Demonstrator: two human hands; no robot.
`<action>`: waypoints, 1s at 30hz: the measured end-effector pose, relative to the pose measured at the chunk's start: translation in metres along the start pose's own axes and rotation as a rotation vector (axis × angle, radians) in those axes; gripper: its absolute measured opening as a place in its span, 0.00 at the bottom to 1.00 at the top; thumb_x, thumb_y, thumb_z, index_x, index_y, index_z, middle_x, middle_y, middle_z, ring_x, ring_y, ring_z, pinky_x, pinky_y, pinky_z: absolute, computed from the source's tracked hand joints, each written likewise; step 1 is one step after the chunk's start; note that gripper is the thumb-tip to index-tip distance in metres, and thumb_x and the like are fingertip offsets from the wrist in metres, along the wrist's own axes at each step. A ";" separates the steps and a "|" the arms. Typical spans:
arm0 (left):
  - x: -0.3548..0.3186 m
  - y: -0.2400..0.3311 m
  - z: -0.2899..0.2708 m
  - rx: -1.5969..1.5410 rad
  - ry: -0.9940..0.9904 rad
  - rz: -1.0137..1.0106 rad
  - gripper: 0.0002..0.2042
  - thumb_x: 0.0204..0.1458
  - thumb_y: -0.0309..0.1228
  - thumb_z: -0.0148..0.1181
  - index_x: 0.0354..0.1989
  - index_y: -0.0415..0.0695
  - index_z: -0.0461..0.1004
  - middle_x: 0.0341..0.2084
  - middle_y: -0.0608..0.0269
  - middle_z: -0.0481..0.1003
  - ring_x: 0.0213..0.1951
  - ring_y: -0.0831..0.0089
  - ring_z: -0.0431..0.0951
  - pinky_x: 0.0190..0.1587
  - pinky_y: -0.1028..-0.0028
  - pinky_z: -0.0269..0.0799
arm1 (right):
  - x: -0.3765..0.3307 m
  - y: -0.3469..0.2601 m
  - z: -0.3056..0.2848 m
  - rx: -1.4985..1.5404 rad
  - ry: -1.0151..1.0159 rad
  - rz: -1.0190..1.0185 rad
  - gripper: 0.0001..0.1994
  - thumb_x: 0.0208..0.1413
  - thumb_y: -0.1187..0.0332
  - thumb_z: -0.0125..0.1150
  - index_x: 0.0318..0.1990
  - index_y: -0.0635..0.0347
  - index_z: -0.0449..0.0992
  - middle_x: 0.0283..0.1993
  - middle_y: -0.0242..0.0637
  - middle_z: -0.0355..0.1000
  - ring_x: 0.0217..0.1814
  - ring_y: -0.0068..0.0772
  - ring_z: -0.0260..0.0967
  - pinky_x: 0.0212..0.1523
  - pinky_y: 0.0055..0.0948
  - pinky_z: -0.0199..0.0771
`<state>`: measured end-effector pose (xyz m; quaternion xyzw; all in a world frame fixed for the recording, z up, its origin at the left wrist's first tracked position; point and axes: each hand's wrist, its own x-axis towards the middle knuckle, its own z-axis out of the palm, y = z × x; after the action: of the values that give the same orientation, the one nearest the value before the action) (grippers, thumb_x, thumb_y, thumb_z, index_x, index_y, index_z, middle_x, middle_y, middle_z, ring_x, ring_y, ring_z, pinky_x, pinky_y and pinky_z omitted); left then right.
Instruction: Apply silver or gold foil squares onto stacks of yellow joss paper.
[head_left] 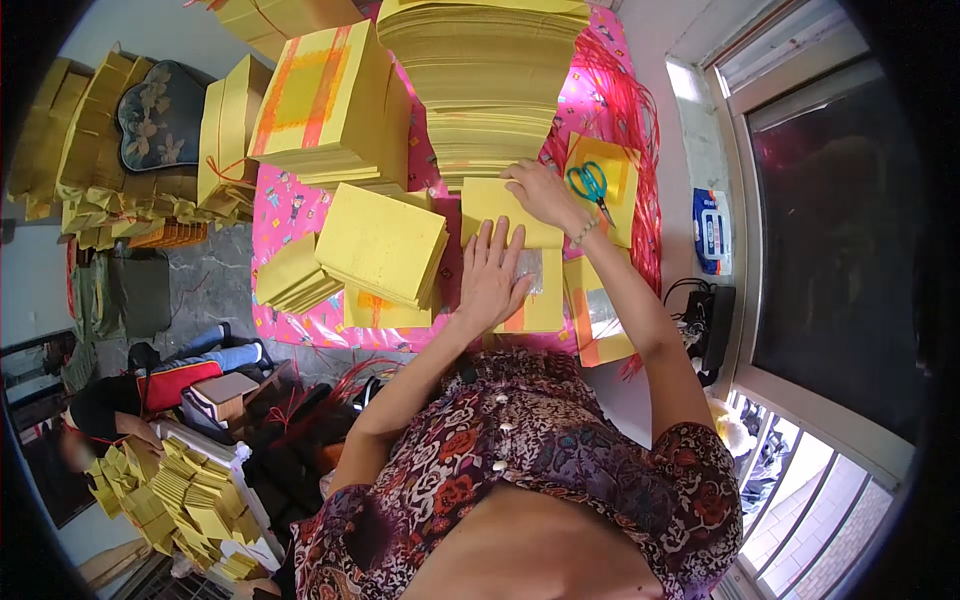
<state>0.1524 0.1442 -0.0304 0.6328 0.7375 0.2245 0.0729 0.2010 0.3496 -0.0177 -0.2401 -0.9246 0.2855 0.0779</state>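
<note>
A yellow paper sheet (480,205) lies in front of me, its near edge over a second yellow sheet (546,300) with an orange band and a shiny patch. My left hand (488,277) rests flat on them, fingers spread and pointing away from me. Farther off, my right hand (545,192) lies across the upper sheet's right side, fingers stretched leftward and slightly bent. Neither hand grasps anything visible. Just right of that hand, teal-handled scissors (588,182) lie on another yellow piece (622,200).
A tall stack of yellow paper (490,110) rises behind my hands. More yellow stacks (380,240) stand to the left on the pink patterned tablecloth (275,215). Red strings (645,190) hang along the right edge. At lower left, another person (120,415) sits by yellow bundles (190,490).
</note>
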 end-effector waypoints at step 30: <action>0.001 -0.003 0.003 -0.023 -0.037 0.027 0.42 0.53 0.56 0.57 0.71 0.40 0.55 0.70 0.39 0.51 0.71 0.38 0.46 0.69 0.43 0.46 | -0.031 -0.010 0.002 -0.132 0.464 -0.216 0.09 0.56 0.67 0.62 0.43 0.57 0.76 0.39 0.41 0.71 0.46 0.47 0.70 0.46 0.45 0.71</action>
<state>0.1508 0.1455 -0.0345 0.6457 0.7248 0.2224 0.0907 0.2232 0.3260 -0.0140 -0.2038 -0.9187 0.1520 0.3022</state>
